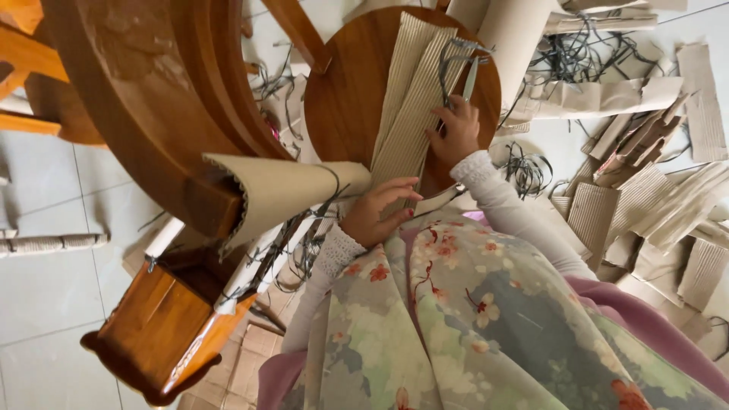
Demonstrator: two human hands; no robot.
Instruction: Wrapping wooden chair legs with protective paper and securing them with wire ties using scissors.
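Tiled floor [45, 304] was littered with cardboard scraps [668, 190]. Left hand [376, 212] pinched the rolled cardboard [288, 190]; right hand [456, 129] closed on scissors [469, 76]. Roll might spring open; blades sat close to fingers.

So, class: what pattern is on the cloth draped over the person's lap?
Floral cloth: red and cream blossoms on grey-green, clearest in the head view.

I am at work in what looks like a small home craft workshop for wooden furniture, set up on a pale tiled floor [45, 304]. Around me stand varnished brown wooden furniture pieces [152, 99], among them a round wooden seat [342, 91] and a carved wooden leg [159, 326]. Torn strips of brown corrugated cardboard [653, 197] and tangles of dark cord [585, 53] litter the tiles.
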